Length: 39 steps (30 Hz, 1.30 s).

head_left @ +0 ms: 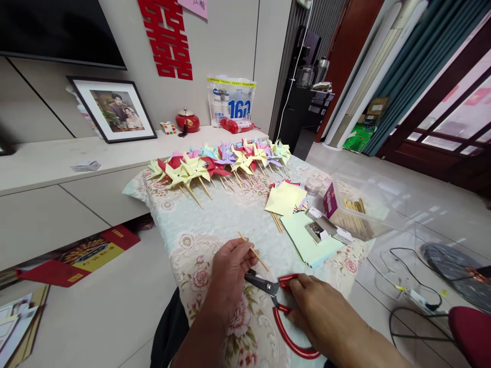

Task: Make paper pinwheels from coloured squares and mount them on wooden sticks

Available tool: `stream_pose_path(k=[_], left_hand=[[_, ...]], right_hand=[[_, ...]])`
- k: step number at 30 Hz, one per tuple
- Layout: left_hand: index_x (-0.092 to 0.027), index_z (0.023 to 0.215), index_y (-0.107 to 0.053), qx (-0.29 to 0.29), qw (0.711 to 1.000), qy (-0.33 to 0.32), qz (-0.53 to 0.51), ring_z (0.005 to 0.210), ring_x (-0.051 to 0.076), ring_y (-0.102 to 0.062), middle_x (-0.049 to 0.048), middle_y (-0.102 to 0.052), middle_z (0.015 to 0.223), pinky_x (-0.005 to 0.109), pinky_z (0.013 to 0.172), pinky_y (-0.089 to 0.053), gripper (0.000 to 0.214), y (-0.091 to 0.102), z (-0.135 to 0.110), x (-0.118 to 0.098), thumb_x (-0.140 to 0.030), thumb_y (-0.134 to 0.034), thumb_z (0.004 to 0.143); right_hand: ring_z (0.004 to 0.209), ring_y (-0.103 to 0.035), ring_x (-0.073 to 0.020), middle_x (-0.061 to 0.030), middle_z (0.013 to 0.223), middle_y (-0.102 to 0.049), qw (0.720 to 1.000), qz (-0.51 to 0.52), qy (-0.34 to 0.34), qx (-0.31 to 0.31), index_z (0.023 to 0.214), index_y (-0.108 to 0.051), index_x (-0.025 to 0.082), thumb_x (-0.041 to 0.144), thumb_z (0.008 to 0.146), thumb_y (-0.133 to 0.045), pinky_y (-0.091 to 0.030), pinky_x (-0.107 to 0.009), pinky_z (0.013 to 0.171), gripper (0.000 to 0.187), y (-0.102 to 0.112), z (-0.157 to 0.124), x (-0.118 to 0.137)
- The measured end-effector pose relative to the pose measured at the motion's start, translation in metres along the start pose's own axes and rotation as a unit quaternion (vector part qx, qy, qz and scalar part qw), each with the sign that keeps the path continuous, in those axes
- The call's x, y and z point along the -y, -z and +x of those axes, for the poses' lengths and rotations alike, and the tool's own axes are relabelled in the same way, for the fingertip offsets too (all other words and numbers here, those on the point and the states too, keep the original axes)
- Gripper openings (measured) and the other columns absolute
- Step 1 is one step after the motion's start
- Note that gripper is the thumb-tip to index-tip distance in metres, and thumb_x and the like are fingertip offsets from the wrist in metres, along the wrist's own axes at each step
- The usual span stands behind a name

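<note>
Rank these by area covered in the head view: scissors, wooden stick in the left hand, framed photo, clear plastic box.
1. Framed photo and clear plastic box: too alike to rank
2. Scissors, partly covered by the right hand
3. Wooden stick

Hands (230, 263) (316, 306) near each other, fingers (242, 250) curled

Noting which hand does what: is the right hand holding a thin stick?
No, the right hand holds the red-handled scissors, while the left hand pinches a thin stick.
</note>
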State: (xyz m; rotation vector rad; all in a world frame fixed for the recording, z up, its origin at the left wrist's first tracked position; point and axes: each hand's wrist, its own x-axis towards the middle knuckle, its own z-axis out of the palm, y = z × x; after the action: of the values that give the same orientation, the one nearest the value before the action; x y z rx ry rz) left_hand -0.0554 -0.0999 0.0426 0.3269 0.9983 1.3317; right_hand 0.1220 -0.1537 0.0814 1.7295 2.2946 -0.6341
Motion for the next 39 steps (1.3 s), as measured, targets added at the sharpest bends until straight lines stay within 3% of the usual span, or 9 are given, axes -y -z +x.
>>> stream_pose_path(k=[4,6,10,13,18,27,33,36,39], left_hand=[[-0.015,0.065,-0.064,0.017,0.999,0.019,-0.039,0.056,0.012,-0.060,0.0012,-0.064,0.062,0.023,0.054,-0.048,0.022,-0.009,0.018,0.008,-0.022,-0.083,0.055],[-0.014,0.065,-0.064,0.021,0.997,0.030,-0.063,0.054,0.011,-0.059,0.0006,-0.064,0.061,0.022,0.051,-0.047,0.024,-0.015,0.027,0.011,-0.021,-0.084,0.053],[-0.014,0.068,-0.063,0.047,0.993,0.032,-0.104,0.058,0.012,-0.063,0.0010,-0.066,0.064,0.022,0.055,-0.050,0.028,-0.023,0.041,0.017,-0.019,-0.086,0.053],[-0.013,0.072,-0.064,0.065,0.990,0.038,-0.120,0.060,0.013,-0.064,0.0016,-0.067,0.066,0.024,0.060,-0.052,0.029,-0.023,0.044,0.020,-0.018,-0.086,0.053],[-0.013,0.070,-0.062,0.065,0.988,0.044,-0.133,0.059,0.013,-0.064,0.0013,-0.066,0.064,0.024,0.058,-0.052,0.030,-0.020,0.044,0.021,-0.018,-0.087,0.054],[-0.013,0.070,-0.061,0.046,0.984,0.053,-0.167,0.059,0.011,-0.063,0.0024,-0.066,0.065,0.021,0.056,-0.052,0.018,-0.018,0.047,0.020,-0.011,-0.078,0.066],[-0.012,0.070,-0.061,0.038,0.983,0.057,-0.169,0.060,0.011,-0.063,0.0034,-0.066,0.065,0.022,0.057,-0.052,0.013,-0.020,0.047,0.020,-0.008,-0.074,0.070],[-0.012,0.072,-0.063,0.058,0.983,0.048,-0.165,0.062,0.012,-0.064,0.0035,-0.067,0.067,0.022,0.059,-0.052,0.015,-0.018,0.046,0.020,-0.010,-0.077,0.066],[-0.012,0.074,-0.064,0.078,0.983,0.035,-0.164,0.063,0.013,-0.064,0.0032,-0.067,0.069,0.023,0.059,-0.051,0.021,-0.017,0.046,0.020,-0.012,-0.081,0.062]], right_hand=[[0.074,-0.064,-0.0220,-0.0092,0.087,-0.069,0.997,-0.060,0.001,-0.046,0.086,-0.067,0.019,0.005,0.085,-0.051,-0.036,-0.030,0.062,0.021,0.011,0.010,-0.008],[0.066,-0.061,-0.0178,-0.0061,0.082,-0.067,0.994,-0.024,0.015,-0.105,0.080,-0.064,0.019,0.005,0.088,-0.049,-0.035,-0.028,0.060,0.022,0.015,0.025,-0.015],[0.078,-0.062,-0.0176,-0.0057,0.086,-0.067,0.981,0.072,0.046,-0.172,0.084,-0.063,0.018,0.010,0.090,-0.053,-0.040,-0.025,0.069,0.014,0.013,0.062,-0.024],[0.084,-0.062,-0.0200,-0.0085,0.092,-0.069,0.985,0.059,0.018,-0.159,0.089,-0.063,0.016,0.016,0.088,-0.060,-0.039,-0.026,0.072,0.003,0.008,0.081,-0.022],[0.080,-0.064,-0.0207,-0.0116,0.088,-0.071,0.992,0.024,-0.006,-0.121,0.083,-0.063,0.015,0.014,0.089,-0.053,-0.034,-0.028,0.068,0.012,0.007,0.093,-0.019],[0.071,-0.059,-0.0173,-0.0056,0.080,-0.069,0.992,0.079,0.007,-0.095,0.080,-0.060,0.018,0.021,0.087,-0.056,-0.035,-0.025,0.063,0.009,0.013,0.072,-0.019],[0.073,-0.059,-0.0187,-0.0079,0.081,-0.067,0.996,0.025,0.027,-0.084,0.078,-0.059,0.017,0.015,0.088,-0.052,-0.035,-0.027,0.066,0.012,0.008,0.071,-0.018],[0.064,-0.053,-0.0156,-0.0034,0.071,-0.062,0.992,0.072,0.035,-0.097,0.074,-0.055,0.018,0.015,0.087,-0.050,-0.033,-0.026,0.061,0.014,0.008,0.073,-0.022],[0.060,-0.047,-0.0134,0.0015,0.064,-0.054,0.970,0.208,0.053,-0.113,0.070,-0.051,0.019,0.021,0.087,-0.051,-0.034,-0.025,0.059,0.017,0.006,0.073,-0.028]])
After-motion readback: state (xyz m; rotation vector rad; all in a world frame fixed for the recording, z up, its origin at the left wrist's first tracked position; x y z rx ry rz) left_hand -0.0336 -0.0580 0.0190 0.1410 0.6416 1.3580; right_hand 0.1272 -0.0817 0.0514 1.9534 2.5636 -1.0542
